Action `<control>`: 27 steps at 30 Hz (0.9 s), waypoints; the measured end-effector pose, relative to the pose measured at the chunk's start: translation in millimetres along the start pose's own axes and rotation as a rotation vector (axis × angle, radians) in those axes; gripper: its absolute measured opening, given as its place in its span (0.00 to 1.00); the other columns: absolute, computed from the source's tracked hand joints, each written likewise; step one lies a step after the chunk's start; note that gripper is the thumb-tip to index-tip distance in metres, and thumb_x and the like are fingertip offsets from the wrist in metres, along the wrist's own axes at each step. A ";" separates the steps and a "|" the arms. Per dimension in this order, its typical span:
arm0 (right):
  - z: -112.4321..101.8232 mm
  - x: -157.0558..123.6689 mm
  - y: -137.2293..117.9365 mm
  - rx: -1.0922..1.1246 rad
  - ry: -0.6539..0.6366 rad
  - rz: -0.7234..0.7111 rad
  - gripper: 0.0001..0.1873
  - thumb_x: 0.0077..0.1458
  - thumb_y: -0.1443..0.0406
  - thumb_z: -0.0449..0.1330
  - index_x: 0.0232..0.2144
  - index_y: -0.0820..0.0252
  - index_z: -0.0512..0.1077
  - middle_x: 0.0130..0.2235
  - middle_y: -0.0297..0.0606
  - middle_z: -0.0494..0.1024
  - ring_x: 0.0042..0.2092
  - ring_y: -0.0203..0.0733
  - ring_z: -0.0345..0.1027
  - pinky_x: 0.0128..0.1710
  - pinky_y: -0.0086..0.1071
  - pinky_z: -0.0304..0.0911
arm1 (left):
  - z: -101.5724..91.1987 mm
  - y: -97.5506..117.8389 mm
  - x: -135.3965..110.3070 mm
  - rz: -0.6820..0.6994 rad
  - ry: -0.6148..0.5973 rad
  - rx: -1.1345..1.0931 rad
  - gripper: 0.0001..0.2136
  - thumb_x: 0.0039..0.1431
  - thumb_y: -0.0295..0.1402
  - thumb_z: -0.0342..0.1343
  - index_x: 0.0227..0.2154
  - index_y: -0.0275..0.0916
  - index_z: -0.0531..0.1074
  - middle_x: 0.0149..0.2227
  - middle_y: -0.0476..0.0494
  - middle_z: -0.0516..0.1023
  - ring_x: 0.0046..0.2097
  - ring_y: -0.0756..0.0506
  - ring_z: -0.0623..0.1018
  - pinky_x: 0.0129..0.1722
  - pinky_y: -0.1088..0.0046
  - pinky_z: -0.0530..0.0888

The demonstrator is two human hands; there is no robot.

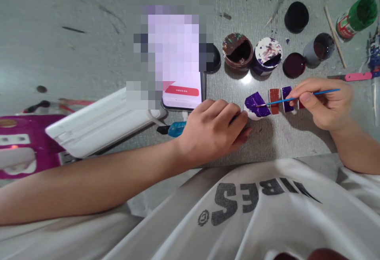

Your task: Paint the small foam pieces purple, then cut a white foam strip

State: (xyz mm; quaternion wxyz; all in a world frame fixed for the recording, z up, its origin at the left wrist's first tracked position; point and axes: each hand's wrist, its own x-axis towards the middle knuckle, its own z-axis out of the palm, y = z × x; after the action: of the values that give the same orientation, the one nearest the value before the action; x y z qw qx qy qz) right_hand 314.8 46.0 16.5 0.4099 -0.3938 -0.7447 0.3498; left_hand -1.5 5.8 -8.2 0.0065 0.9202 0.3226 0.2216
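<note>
My right hand [323,101] pinches a thin blue paintbrush [322,92]. Its bristles touch the wet purple paint on a small white piece [257,105] with an angular outline. My left hand [215,127] is closed, with its fingertips at the left edge of that piece, apparently pinching it; the underside of the grip is hidden. A blue and black tool [176,128] sticks out from beneath the left hand. Right of the piece lie a brown painted strip [274,101] and a purple painted strip [287,105]. Another reddish strip [301,104] is partly covered by the right hand.
Behind the hands stand a brown paint jar [230,44], a purple paint jar [263,48], a dark cup [314,50], a dark red lid [293,64] and a green bottle [353,19]. A phone [181,97] and a white bar-shaped device [97,123] are at left, a pink-handled knife [358,76] at right.
</note>
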 end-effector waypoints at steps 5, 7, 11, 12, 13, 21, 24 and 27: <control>-2.9 -0.1 -1.6 -0.001 0.071 0.060 0.05 0.71 0.59 0.71 0.44 0.45 0.90 0.38 0.31 0.91 0.31 0.40 0.82 0.27 0.37 0.72 | 0.0 0.1 0.2 -0.007 -0.004 -0.004 0.12 0.77 0.40 0.60 0.40 0.39 0.81 0.37 0.41 0.83 0.36 0.41 0.79 0.33 0.60 0.72; -4.4 0.0 -0.9 -0.013 0.038 0.055 0.05 0.71 0.58 0.72 0.43 0.44 0.90 0.36 0.32 0.90 0.32 0.42 0.83 0.28 0.39 0.74 | -0.9 0.0 0.5 -0.010 -0.005 0.002 0.12 0.77 0.40 0.59 0.40 0.39 0.81 0.37 0.41 0.84 0.36 0.41 0.79 0.33 0.60 0.73; -5.1 0.8 -0.1 -0.002 0.030 0.004 0.05 0.71 0.58 0.71 0.42 0.42 0.90 0.34 0.33 0.90 0.32 0.45 0.83 0.28 0.41 0.75 | -1.1 -0.1 0.9 -0.001 0.004 0.014 0.12 0.78 0.41 0.58 0.40 0.41 0.80 0.37 0.44 0.84 0.36 0.42 0.79 0.34 0.61 0.72; -4.8 0.9 -0.1 0.008 0.045 0.007 0.05 0.71 0.59 0.71 0.43 0.43 0.90 0.35 0.33 0.90 0.31 0.43 0.83 0.27 0.40 0.74 | -0.7 -0.1 0.9 -0.001 0.006 0.017 0.12 0.78 0.41 0.58 0.40 0.42 0.80 0.37 0.44 0.84 0.36 0.42 0.79 0.34 0.62 0.72; -4.7 0.9 0.0 0.016 0.057 0.014 0.05 0.71 0.60 0.71 0.44 0.44 0.90 0.37 0.33 0.91 0.30 0.42 0.82 0.26 0.38 0.73 | -0.3 0.0 0.9 -0.003 0.006 0.022 0.12 0.78 0.41 0.58 0.39 0.42 0.80 0.37 0.45 0.83 0.37 0.42 0.79 0.34 0.62 0.72; -6.6 -0.6 4.6 0.073 -0.003 -0.012 0.05 0.70 0.61 0.72 0.43 0.47 0.90 0.34 0.32 0.89 0.30 0.40 0.82 0.28 0.36 0.74 | -0.6 0.1 0.6 -0.005 0.003 0.025 0.12 0.78 0.42 0.57 0.39 0.42 0.79 0.37 0.45 0.83 0.36 0.42 0.79 0.34 0.62 0.72; -6.0 -1.2 5.0 0.043 0.028 0.027 0.05 0.70 0.60 0.72 0.46 0.45 0.90 0.38 0.32 0.90 0.29 0.39 0.81 0.26 0.36 0.73 | -1.2 0.3 0.1 -0.018 -0.003 0.026 0.11 0.77 0.42 0.58 0.40 0.42 0.80 0.37 0.45 0.83 0.36 0.42 0.79 0.34 0.62 0.72; -6.9 -0.8 3.8 0.018 -0.024 0.032 0.05 0.70 0.60 0.72 0.45 0.44 0.90 0.36 0.33 0.90 0.29 0.40 0.81 0.25 0.36 0.73 | -0.4 0.5 -0.6 -0.017 0.022 0.020 0.12 0.76 0.42 0.60 0.41 0.40 0.80 0.37 0.43 0.83 0.36 0.41 0.79 0.33 0.60 0.73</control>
State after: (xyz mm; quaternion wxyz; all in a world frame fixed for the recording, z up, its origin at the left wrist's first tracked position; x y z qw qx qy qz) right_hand 322.4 48.4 15.9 0.3986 -0.3977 -0.7401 0.3678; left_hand -1.8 5.0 -8.0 -0.0043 0.9150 0.3325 0.2285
